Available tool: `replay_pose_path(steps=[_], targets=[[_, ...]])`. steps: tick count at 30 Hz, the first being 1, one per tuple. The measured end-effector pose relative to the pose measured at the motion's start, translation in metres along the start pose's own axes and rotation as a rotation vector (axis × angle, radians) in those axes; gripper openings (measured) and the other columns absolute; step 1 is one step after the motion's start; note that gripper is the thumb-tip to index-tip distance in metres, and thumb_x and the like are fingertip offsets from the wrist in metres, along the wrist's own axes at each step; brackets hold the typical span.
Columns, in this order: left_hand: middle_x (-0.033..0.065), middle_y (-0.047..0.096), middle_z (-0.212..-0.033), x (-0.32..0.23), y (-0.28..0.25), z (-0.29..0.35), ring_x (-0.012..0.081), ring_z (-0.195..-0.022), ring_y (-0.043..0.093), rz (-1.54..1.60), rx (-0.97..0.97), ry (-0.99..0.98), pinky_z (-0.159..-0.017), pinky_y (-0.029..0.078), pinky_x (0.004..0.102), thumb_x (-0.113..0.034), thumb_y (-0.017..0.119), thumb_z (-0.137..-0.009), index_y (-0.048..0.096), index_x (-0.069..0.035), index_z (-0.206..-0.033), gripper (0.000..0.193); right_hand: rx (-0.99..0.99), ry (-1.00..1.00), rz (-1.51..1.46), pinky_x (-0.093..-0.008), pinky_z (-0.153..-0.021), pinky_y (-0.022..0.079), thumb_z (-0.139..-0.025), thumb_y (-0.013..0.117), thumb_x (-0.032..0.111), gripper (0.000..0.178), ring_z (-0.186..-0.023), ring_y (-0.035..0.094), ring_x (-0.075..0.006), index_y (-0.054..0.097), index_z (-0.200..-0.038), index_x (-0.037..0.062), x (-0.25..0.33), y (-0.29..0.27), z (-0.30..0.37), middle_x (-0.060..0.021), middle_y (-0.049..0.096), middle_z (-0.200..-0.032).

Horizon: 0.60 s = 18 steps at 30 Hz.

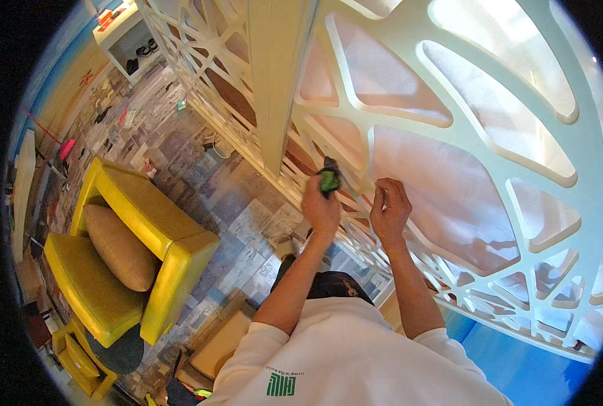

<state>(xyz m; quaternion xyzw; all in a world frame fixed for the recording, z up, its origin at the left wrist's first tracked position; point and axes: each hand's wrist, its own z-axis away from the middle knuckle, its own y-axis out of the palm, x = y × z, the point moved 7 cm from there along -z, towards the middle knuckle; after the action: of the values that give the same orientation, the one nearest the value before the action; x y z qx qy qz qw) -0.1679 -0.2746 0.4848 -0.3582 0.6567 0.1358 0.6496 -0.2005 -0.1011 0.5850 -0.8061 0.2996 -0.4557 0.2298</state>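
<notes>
My left hand (pixel 320 211) is closed around a small green and black tool (pixel 328 179), which looks like a cordless drill; its far end points away from me, toward the lattice. To the right of it, my right hand (pixel 391 211) is raised with fingers curled and tips pressed together. Anything between those fingertips is too small or hidden to make out. Both hands are in front of a white openwork lattice panel (pixel 399 118) with large rounded openings. A pale upright post (pixel 274 81) stands just beyond my left hand.
A yellow armchair (pixel 186 260) with a brown cushion (pixel 120 247) stands at left on the patchwork floor (pixel 244 206). Below it are a second yellow chair (pixel 78 358) and an opened cardboard box (pixel 223 345). A white shelf unit (pixel 122 44) holds shoes at the far left.
</notes>
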Motion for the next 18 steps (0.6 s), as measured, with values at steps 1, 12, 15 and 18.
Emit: replay_pose_path(steps=[1, 12, 15, 18], targets=[[0.0220, 0.066, -0.098, -0.008, 0.013, 0.006, 0.0433, -0.093, 0.064, -0.002, 0.055, 0.016, -0.081, 0.051, 0.0482, 0.001, 0.077, -0.074, 0.061, -0.003, -0.112, 0.042, -0.004, -0.012, 0.016, -0.0411, -0.072, 0.057, -0.087, 0.065, -0.003, 0.014, -0.086, 0.070, -0.0343, 0.067, -0.099, 0.0030, 0.001, 0.000, 0.000, -0.0159, 0.069, -0.099], [0.0149, 0.070, -0.112, -0.007, 0.058, 0.026, 0.0254, -0.099, 0.069, 0.557, 0.277, -0.297, -0.088, 0.056, 0.0369, 0.007, 0.061, -0.090, 0.057, 0.001, -0.136, 0.046, -0.039, -0.122, 0.154, -0.0419, -0.070, 0.056, -0.080, 0.071, 0.001, 0.019, -0.089, 0.069, -0.0320, 0.066, -0.096, 0.0075, 0.014, 0.004, -0.002, -0.0117, 0.066, -0.102], [0.0108, 0.068, -0.117, -0.017, 0.063, 0.024, 0.0216, -0.102, 0.066, 0.925, 0.260, -0.584, -0.090, 0.055, 0.0336, 0.006, 0.060, -0.094, 0.055, 0.002, -0.138, 0.044, -0.019, -0.101, 0.181, -0.0414, -0.069, 0.056, -0.079, 0.072, 0.002, 0.018, -0.089, 0.069, -0.0317, 0.066, -0.094, 0.0081, 0.011, 0.006, -0.001, -0.0118, 0.066, -0.104], [0.0092, 0.066, -0.120, -0.017, 0.059, 0.016, 0.0225, -0.106, 0.064, 1.219, 0.224, -0.922, -0.093, 0.053, 0.0348, 0.005, 0.061, -0.095, 0.056, -0.001, -0.138, 0.043, 0.002, -0.138, 0.195, -0.0416, -0.070, 0.056, -0.078, 0.072, 0.001, 0.016, -0.090, 0.069, -0.0319, 0.066, -0.092, 0.0089, 0.011, 0.006, 0.003, -0.0120, 0.066, -0.107]])
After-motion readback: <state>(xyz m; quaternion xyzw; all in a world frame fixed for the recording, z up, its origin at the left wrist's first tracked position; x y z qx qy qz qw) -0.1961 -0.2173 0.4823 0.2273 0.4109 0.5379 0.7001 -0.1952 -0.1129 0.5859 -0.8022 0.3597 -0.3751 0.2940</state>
